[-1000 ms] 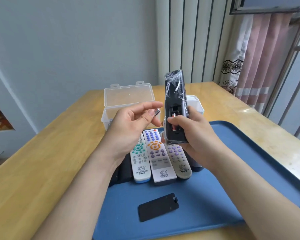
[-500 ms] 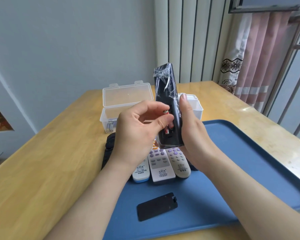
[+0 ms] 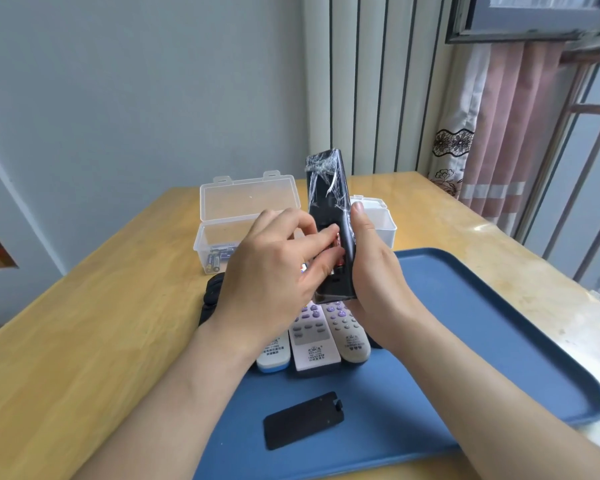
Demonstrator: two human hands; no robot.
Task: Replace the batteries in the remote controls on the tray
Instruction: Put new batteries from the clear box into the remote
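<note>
Trouble would come from the battery end: your left hand (image 3: 274,271) has thumb and forefinger curled onto a red-banded cylindrical battery (image 3: 338,253) in the open back compartment of the black, film-wrapped plastic remote control (image 3: 328,209); whether it is seated I cannot tell. Your right hand (image 3: 374,275) wraps the remote's right edge, holding it upright above the blue plastic tray (image 3: 482,341). Press off-axis and the battery could spring out and roll off; the loose film could also snag it. The flat black battery cover (image 3: 303,420) lies on the tray's near side.
</note>
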